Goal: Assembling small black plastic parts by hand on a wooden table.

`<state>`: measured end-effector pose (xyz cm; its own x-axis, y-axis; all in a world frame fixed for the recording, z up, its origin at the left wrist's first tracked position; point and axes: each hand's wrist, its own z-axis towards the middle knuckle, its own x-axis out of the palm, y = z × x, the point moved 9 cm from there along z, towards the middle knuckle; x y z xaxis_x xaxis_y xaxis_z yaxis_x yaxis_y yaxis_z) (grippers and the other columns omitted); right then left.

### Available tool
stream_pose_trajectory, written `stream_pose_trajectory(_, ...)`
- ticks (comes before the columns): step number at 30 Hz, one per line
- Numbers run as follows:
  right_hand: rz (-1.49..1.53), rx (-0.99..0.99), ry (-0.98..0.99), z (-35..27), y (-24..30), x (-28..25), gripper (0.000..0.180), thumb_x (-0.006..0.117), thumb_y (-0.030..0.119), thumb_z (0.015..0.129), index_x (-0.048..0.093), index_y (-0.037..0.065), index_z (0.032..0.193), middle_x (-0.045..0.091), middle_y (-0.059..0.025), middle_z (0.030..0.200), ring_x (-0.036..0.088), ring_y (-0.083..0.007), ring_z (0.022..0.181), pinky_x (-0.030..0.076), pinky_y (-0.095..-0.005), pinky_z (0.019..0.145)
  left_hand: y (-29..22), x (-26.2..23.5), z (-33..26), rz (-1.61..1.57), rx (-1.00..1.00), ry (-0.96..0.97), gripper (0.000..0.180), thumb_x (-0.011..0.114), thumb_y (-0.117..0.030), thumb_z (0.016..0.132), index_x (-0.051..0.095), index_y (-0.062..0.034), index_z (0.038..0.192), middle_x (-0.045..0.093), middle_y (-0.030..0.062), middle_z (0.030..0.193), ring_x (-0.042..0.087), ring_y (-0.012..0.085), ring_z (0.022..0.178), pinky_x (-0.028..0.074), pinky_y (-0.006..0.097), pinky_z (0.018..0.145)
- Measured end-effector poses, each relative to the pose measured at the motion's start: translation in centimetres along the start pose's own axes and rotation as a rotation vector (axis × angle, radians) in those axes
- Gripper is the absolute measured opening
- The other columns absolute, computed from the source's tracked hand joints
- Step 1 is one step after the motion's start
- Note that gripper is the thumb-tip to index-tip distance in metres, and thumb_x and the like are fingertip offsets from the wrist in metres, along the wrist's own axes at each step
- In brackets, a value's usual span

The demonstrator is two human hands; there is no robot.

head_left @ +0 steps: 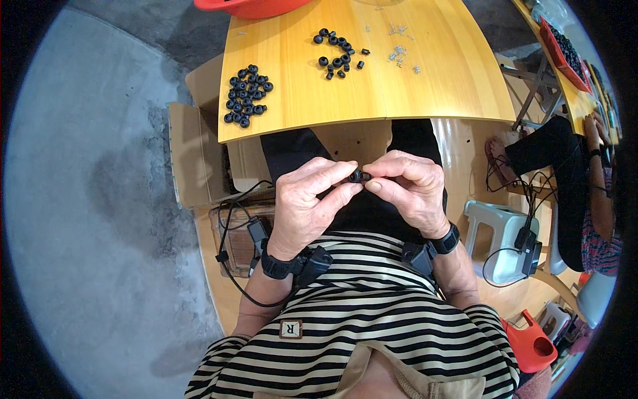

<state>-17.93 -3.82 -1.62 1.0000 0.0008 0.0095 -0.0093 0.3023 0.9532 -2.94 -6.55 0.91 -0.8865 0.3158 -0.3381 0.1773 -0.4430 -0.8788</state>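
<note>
Above my lap, just off the table's near edge, my left hand (302,199) and my right hand (412,189) meet fingertip to fingertip. Both are closed in a pinch on a small black plastic piece that looks like a cord lock (356,176). The left fingers grip its rounded end, the right ones its other end, partly hidden by the fingertips. On the wooden table (438,93), a cluster of similar black cord locks (246,96) lies at the left. Farther back are loose black round and cylindrical parts (337,58), with tiny silvery pieces, perhaps springs (399,53), right of them.
A red basin (266,6) stands at the table's far left. Beside its left side is an open cardboard box (191,156). Cables hang from my wrist straps. At right are a pale stool (495,233), a seated person (578,193) and a red tray (565,56) of black parts.
</note>
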Motion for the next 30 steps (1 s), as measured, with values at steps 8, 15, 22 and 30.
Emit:
stream_pose_trajectory(8,0.194,0.146,0.02,-0.3,-1.5,0.2,0.013,0.074,0.002,0.082,0.072,0.001,0.094,0.068,-0.0063,0.083,0.062,-0.0098,0.074,0.05,-0.0225,0.065,-0.5,0.0,0.0,0.052,0.018,-0.012,0.032,0.078,0.004,0.071,0.071,0.001,0.102,0.069,0.0116,0.088,0.066,0.0195,0.079,0.053,0.028,0.069)
stream_pose_trajectory(15,0.236,0.195,0.009,-0.4,-2.0,0.3,0.011,0.073,0.001,0.083,0.071,0.0,0.093,0.066,-0.004,0.084,0.059,-0.0074,0.073,0.049,-0.0214,0.064,-1.5,0.3,0.2,0.162,0.119,-0.001,0.03,0.077,0.005,0.07,0.07,0.0029,0.1,0.067,0.0129,0.087,0.066,0.0221,0.078,0.053,0.029,0.069)
stream_pose_trajectory(22,0.174,0.186,0.011,-0.3,-1.7,0.3,0.01,0.073,0.002,0.083,0.07,0.0,0.092,0.066,-0.0036,0.083,0.059,-0.007,0.073,0.048,-0.0209,0.064,-2.5,0.8,0.3,0.274,0.204,0.018,0.028,0.076,0.005,0.07,0.069,0.0038,0.097,0.067,0.0132,0.087,0.065,0.0247,0.079,0.053,0.032,0.069)
stream_pose_trajectory(30,0.4,0.344,0.066,-0.3,-4.7,0.5,0.012,0.075,0.004,0.082,0.069,0.002,0.092,0.066,-0.0016,0.078,0.061,-0.0066,0.069,0.051,-0.0193,0.062,-1.5,0.8,0.3,0.166,0.163,0.027,0.027,0.075,0.005,0.071,0.069,0.0035,0.096,0.067,0.013,0.088,0.065,0.0244,0.081,0.053,0.031,0.071)
